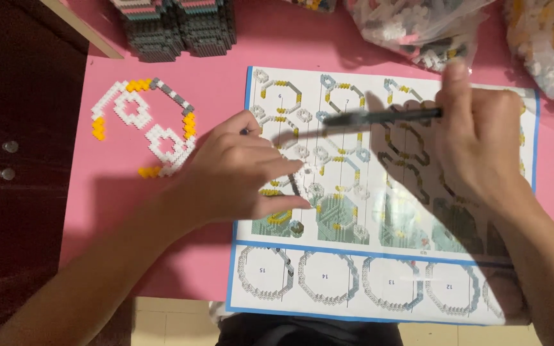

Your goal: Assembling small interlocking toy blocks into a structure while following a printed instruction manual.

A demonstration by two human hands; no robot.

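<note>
My left hand [238, 170] rests on the printed instruction sheet [379, 282], fingers pinched around a small white and grey brick piece [299, 176]. Held above the sheet's upper middle, my right hand [479, 144] grips a long dark tweezer-like tool [379, 116] that points left. Left of the sheet, a partly built ring of white, yellow and grey small bricks [145, 128] lies flat on the pink table [161, 256].
A stack of grey and pink built brick layers [177, 25] stands at the table's far edge. Clear bags of loose small bricks [418, 29] sit at the far right. Dark floor lies left of the table, with two small round clear pieces [9, 160] on it.
</note>
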